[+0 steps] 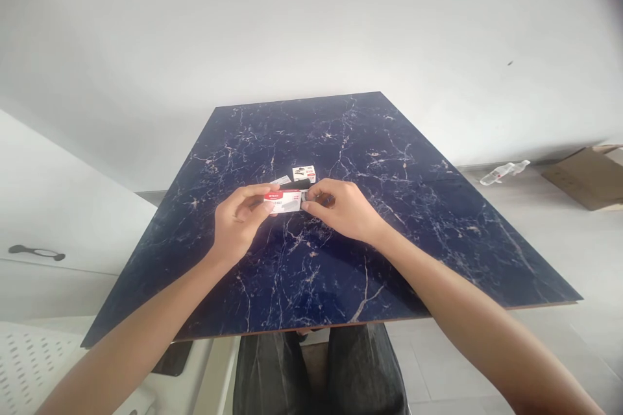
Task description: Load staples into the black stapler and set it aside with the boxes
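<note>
My left hand [238, 217] grips the left end of a small white-and-red cardboard box [287, 202], its thumb across the printed front. At the box's right end my right hand [343, 207] is closed in a pinch, thumb and fingers touching that end. A small greyish bit shows between them, too little to name. Just behind the box lies a black elongated object [296, 185], partly hidden by the box and fingers. Farther back stands another small white box [304, 173] with a dark picture and red print. A flat white piece [281, 180] pokes out beside it.
All this is on a dark blue marble-patterned table [321, 136] against a white wall. To the right, a clear plastic bottle [505, 172] and an open brown carton [586, 176] lie on the floor. A white cabinet with a dark handle [37, 252] stands left.
</note>
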Demonstrator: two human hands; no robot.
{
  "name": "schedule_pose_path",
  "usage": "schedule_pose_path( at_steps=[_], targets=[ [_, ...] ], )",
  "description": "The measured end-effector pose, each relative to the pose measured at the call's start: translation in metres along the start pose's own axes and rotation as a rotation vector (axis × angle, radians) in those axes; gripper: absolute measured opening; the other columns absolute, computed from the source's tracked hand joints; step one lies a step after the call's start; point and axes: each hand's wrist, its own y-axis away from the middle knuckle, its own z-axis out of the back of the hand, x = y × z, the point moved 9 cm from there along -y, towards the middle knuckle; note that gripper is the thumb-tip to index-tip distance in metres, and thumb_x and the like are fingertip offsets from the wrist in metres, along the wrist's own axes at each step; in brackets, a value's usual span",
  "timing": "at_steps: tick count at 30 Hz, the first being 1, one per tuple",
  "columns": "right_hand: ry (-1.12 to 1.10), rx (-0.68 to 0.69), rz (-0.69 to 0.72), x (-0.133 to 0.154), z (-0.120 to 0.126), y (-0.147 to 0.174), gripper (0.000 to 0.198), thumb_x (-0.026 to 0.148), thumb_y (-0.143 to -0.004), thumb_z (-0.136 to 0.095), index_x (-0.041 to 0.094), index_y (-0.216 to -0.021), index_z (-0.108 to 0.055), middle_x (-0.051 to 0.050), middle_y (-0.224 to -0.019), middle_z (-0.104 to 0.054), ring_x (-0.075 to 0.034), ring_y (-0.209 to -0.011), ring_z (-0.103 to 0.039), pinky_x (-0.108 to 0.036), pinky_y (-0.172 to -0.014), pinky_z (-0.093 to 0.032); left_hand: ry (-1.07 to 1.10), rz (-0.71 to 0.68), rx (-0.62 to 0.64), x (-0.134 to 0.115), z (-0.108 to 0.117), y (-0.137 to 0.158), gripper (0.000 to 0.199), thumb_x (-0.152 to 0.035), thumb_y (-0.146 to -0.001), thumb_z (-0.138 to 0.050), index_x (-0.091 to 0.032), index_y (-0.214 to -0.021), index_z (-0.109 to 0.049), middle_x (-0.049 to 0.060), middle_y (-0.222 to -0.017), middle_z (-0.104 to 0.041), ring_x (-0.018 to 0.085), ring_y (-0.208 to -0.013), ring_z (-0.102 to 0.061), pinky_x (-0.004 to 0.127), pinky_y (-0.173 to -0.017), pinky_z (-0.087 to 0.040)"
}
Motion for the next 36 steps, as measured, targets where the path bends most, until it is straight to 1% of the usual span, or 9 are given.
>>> schedule_pose_path(
  at_steps=[4, 8, 11, 14, 20, 26, 29, 32, 36],
  targets=[
    [0.035, -0.077, 0.023, 0.007, 0.009, 0.002, 0.011, 0.026, -0.089, -0.062, 0.022, -0.082, -0.068, -0.004, -0.086, -0.072, -0.017, -0.070, -0.063, -0.031, -0.067, -0.050, 0.005, 0.032, -0.018, 0.005, 0.001, -0.002, 0.028, -0.040, -0.086, -0.077, -0.021, -0.106, -0.070, 0.009, -0.117, -0.074, 0.028, -0.110, -0.071, 0.039, -0.077, -0.066],
    [-0.172, -0.118, -0.120, -0.004, 0.013, 0.004, 0.014, 0.029, -0.090, -0.060, 0.021, -0.082, -0.067, -0.003, -0.079, -0.071, -0.017, -0.067, -0.064, -0.032, -0.064, -0.053, 0.043, 0.078, -0.010, 0.012, 0.000, -0.003, 0.029, -0.038, -0.086, -0.077, -0.021, -0.107, -0.068, 0.010, -0.118, -0.074, 0.028, -0.110, -0.071, 0.037, -0.073, -0.067],
    [-0.436, -0.111, -0.186, -0.013, 0.007, 0.005, 0.018, 0.035, -0.093, -0.058, 0.021, -0.086, -0.067, -0.005, -0.093, -0.073, -0.020, -0.078, -0.070, -0.032, -0.067, -0.059, 0.051, 0.093, 0.001, 0.011, -0.002, -0.001, 0.025, -0.035, -0.087, -0.076, -0.022, -0.107, -0.068, 0.009, -0.119, -0.073, 0.027, -0.110, -0.071, 0.036, -0.074, -0.067],
    [-0.524, -0.147, -0.188, -0.016, 0.005, 0.005, 0.018, 0.037, -0.092, -0.060, 0.021, -0.087, -0.066, -0.007, -0.109, -0.072, -0.021, -0.088, -0.070, -0.034, -0.074, -0.062, -0.008, 0.088, -0.007, 0.008, -0.002, 0.002, 0.023, -0.036, -0.089, -0.075, -0.022, -0.106, -0.068, 0.009, -0.121, -0.072, 0.027, -0.112, -0.070, 0.037, -0.076, -0.067],
    [-0.655, -0.166, -0.189, -0.016, 0.004, 0.006, 0.021, 0.041, -0.094, -0.058, 0.022, -0.086, -0.064, -0.006, -0.107, -0.073, -0.023, -0.102, -0.069, -0.039, -0.086, -0.063, -0.028, 0.092, -0.047, 0.009, 0.002, 0.002, 0.021, -0.037, -0.090, -0.073, -0.022, -0.103, -0.067, 0.008, -0.123, -0.070, 0.029, -0.115, -0.068, 0.038, -0.076, -0.067],
    [-0.439, -0.071, -0.037, 0.013, 0.006, 0.009, 0.013, 0.032, -0.092, -0.063, 0.023, -0.084, -0.067, -0.006, -0.126, -0.071, -0.028, -0.112, -0.068, -0.044, -0.093, -0.058, -0.007, 0.093, -0.069, 0.009, 0.003, 0.002, 0.018, -0.035, -0.089, -0.074, -0.023, -0.101, -0.068, 0.007, -0.120, -0.068, 0.025, -0.106, -0.071, 0.036, -0.076, -0.066],
    [-0.402, -0.067, 0.009, 0.022, 0.005, 0.011, 0.010, 0.029, -0.092, -0.063, 0.023, -0.086, -0.067, -0.006, -0.128, -0.070, -0.028, -0.117, -0.066, -0.043, -0.095, -0.057, 0.001, 0.064, -0.049, 0.004, 0.001, 0.003, 0.017, -0.034, -0.089, -0.074, -0.023, -0.100, -0.069, 0.006, -0.119, -0.066, 0.024, -0.103, -0.070, 0.036, -0.076, -0.066],
    [-0.535, -0.115, -0.124, 0.004, 0.002, 0.009, 0.015, 0.034, -0.091, -0.065, 0.022, -0.082, -0.063, -0.007, -0.121, -0.073, -0.027, -0.111, -0.069, -0.043, -0.092, -0.059, 0.019, 0.023, 0.001, -0.001, -0.004, 0.004, 0.014, -0.032, -0.089, -0.074, -0.024, -0.099, -0.068, 0.006, -0.118, -0.064, 0.025, -0.108, -0.068, 0.037, -0.077, -0.066],
    [-0.793, -0.197, -0.334, -0.032, 0.000, 0.006, 0.034, 0.039, -0.084, -0.074, 0.022, -0.069, -0.048, -0.007, -0.097, -0.074, -0.023, -0.093, -0.072, -0.039, -0.085, -0.061, 0.046, 0.015, 0.058, -0.002, -0.010, 0.007, 0.017, -0.032, -0.087, -0.076, -0.023, -0.099, -0.066, 0.007, -0.116, -0.063, 0.026, -0.110, -0.066, 0.037, -0.075, -0.066]
  ],
)
